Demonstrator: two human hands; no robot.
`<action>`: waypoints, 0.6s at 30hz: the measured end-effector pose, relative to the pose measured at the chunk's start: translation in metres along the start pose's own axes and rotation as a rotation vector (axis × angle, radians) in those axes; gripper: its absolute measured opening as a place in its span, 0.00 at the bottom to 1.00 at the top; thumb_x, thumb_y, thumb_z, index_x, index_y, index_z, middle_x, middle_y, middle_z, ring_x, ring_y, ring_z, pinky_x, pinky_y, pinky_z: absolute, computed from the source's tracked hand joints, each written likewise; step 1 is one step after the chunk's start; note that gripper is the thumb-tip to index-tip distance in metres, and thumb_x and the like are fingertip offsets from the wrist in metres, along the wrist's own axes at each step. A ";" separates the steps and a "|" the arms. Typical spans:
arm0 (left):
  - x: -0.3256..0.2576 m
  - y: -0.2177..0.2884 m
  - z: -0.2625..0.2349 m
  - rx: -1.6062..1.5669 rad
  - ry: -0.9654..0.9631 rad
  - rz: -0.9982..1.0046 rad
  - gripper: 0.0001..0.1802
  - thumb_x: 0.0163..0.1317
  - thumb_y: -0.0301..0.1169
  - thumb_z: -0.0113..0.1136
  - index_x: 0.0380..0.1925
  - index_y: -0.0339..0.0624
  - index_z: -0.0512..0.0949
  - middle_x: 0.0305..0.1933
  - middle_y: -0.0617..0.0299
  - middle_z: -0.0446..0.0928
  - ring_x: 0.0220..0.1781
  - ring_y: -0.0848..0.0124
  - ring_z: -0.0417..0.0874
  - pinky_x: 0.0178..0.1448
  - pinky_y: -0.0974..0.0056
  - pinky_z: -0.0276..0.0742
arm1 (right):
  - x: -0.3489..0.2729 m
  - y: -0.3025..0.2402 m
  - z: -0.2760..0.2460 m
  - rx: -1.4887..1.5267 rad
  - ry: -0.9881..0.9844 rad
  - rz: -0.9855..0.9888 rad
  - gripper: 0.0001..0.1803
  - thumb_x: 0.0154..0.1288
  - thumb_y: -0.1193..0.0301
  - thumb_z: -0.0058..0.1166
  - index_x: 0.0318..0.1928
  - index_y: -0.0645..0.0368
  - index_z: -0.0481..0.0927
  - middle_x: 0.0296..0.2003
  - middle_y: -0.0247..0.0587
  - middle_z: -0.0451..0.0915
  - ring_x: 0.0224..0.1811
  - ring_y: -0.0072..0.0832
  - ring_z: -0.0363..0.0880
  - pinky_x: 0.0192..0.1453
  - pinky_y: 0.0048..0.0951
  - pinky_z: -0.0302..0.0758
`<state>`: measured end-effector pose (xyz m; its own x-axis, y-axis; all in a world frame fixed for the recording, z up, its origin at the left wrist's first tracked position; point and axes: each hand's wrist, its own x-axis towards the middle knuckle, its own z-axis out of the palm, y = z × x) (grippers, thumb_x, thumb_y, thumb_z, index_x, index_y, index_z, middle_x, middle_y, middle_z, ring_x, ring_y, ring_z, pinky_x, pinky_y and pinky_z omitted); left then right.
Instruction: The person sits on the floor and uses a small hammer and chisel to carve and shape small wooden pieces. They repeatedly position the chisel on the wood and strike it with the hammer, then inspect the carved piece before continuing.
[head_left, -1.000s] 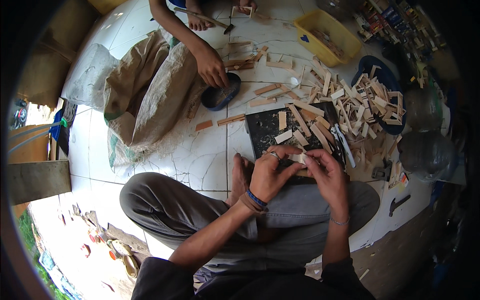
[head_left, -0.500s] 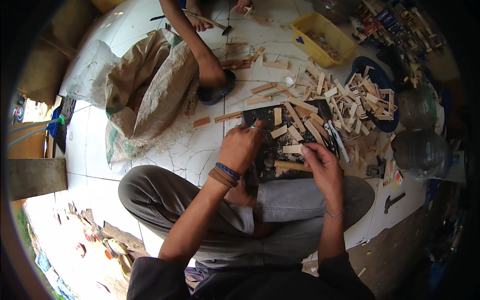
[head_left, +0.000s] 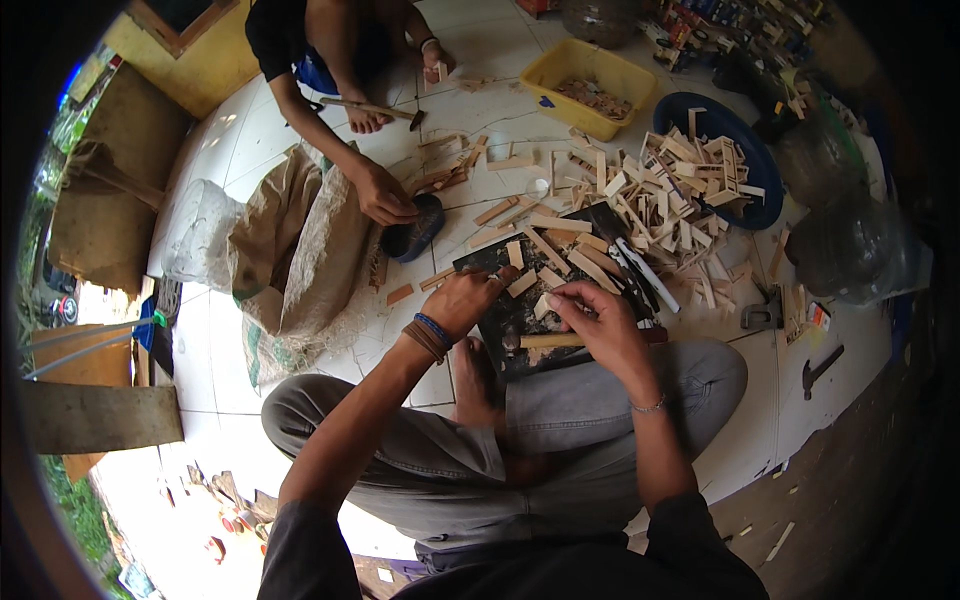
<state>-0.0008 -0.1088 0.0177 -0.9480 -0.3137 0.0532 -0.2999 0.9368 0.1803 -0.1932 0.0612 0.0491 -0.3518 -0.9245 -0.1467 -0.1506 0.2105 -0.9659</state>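
Observation:
My left hand [head_left: 466, 302] is over the left edge of a black board [head_left: 497, 325], its fingers pressed together; whatever they hold is hidden. My right hand [head_left: 603, 322] pinches a small pale wooden piece [head_left: 543, 306] between thumb and fingers above the board. Below that piece lies a hammer with a wooden handle [head_left: 552, 341], resting on the board close to my right hand. Several short wooden strips [head_left: 545, 252] are scattered across the board's far part. Beyond my left hand stands a dark blue dish [head_left: 424, 228], with a co-worker's hand [head_left: 385, 196] above its rim.
A pile of wooden pieces [head_left: 655, 200] spreads beside a blue basin [head_left: 770, 200]. Behind it stands a yellow tub [head_left: 600, 118]. A woven sack [head_left: 290, 240] slumps at the left. One hammer [head_left: 822, 372] lies at the right, another hammer [head_left: 375, 108] by the co-worker's foot.
The view has shifted, showing more of the co-worker. The co-worker's hand has risen out of the blue dish. My right hand still pinches the wooden piece, now tilted differently.

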 end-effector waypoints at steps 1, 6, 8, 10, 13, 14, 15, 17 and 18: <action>0.002 -0.001 -0.002 0.016 -0.032 0.006 0.29 0.66 0.23 0.53 0.69 0.41 0.69 0.37 0.50 0.82 0.41 0.53 0.88 0.41 0.54 0.86 | 0.001 0.001 0.000 -0.002 0.000 -0.020 0.15 0.75 0.62 0.63 0.48 0.63 0.86 0.31 0.33 0.85 0.30 0.16 0.80 0.38 0.24 0.76; 0.013 -0.015 -0.010 0.079 -0.181 0.123 0.31 0.66 0.25 0.54 0.71 0.40 0.69 0.35 0.52 0.83 0.42 0.55 0.88 0.44 0.56 0.87 | 0.001 0.001 -0.001 -0.050 -0.007 -0.071 0.14 0.74 0.61 0.63 0.47 0.61 0.84 0.30 0.35 0.86 0.30 0.21 0.83 0.37 0.26 0.76; 0.016 -0.016 -0.010 0.149 -0.107 0.221 0.30 0.67 0.25 0.53 0.71 0.39 0.69 0.35 0.53 0.83 0.45 0.56 0.88 0.49 0.57 0.86 | 0.000 -0.002 0.001 -0.015 0.005 -0.060 0.13 0.75 0.62 0.63 0.47 0.60 0.83 0.31 0.35 0.86 0.30 0.21 0.84 0.37 0.26 0.77; 0.020 -0.014 -0.011 0.186 -0.088 0.257 0.29 0.67 0.25 0.53 0.70 0.37 0.69 0.36 0.53 0.83 0.47 0.56 0.88 0.53 0.57 0.85 | -0.001 -0.005 0.000 0.008 0.008 -0.055 0.12 0.75 0.64 0.62 0.47 0.61 0.82 0.32 0.34 0.85 0.31 0.20 0.83 0.38 0.24 0.77; 0.019 -0.006 -0.014 0.120 -0.040 0.202 0.25 0.67 0.26 0.54 0.65 0.37 0.72 0.39 0.52 0.84 0.48 0.56 0.88 0.54 0.57 0.85 | -0.001 -0.006 0.000 0.000 -0.002 -0.072 0.10 0.76 0.68 0.62 0.48 0.62 0.81 0.34 0.32 0.83 0.32 0.16 0.80 0.38 0.21 0.76; 0.017 -0.003 -0.016 0.039 0.016 0.150 0.23 0.67 0.25 0.56 0.62 0.38 0.73 0.39 0.51 0.84 0.48 0.56 0.88 0.51 0.57 0.86 | -0.001 -0.007 -0.001 0.004 0.000 -0.077 0.09 0.76 0.69 0.61 0.47 0.62 0.81 0.35 0.32 0.83 0.32 0.16 0.80 0.38 0.21 0.76; 0.014 0.002 -0.018 -0.045 0.069 0.098 0.21 0.66 0.25 0.59 0.59 0.38 0.75 0.40 0.51 0.85 0.48 0.56 0.89 0.48 0.57 0.87 | -0.001 -0.007 -0.001 0.008 0.002 -0.079 0.09 0.76 0.69 0.61 0.47 0.62 0.81 0.35 0.32 0.83 0.32 0.16 0.80 0.38 0.21 0.76; 0.009 0.008 -0.021 -0.251 0.152 0.010 0.18 0.63 0.22 0.66 0.54 0.38 0.78 0.44 0.51 0.86 0.48 0.60 0.90 0.46 0.59 0.88 | -0.002 -0.007 0.000 -0.028 0.001 -0.064 0.09 0.77 0.69 0.60 0.47 0.63 0.81 0.36 0.32 0.83 0.32 0.15 0.80 0.38 0.21 0.77; 0.006 0.012 -0.022 -0.430 0.231 -0.042 0.18 0.63 0.22 0.66 0.54 0.38 0.78 0.44 0.52 0.86 0.46 0.62 0.90 0.46 0.60 0.88 | -0.002 -0.007 0.000 -0.024 0.016 -0.087 0.09 0.77 0.69 0.60 0.47 0.63 0.81 0.36 0.32 0.83 0.32 0.15 0.79 0.38 0.21 0.77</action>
<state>-0.0074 -0.1028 0.0413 -0.8733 -0.4213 0.2447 -0.2199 0.7890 0.5737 -0.1915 0.0619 0.0558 -0.3507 -0.9347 -0.0584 -0.2031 0.1368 -0.9696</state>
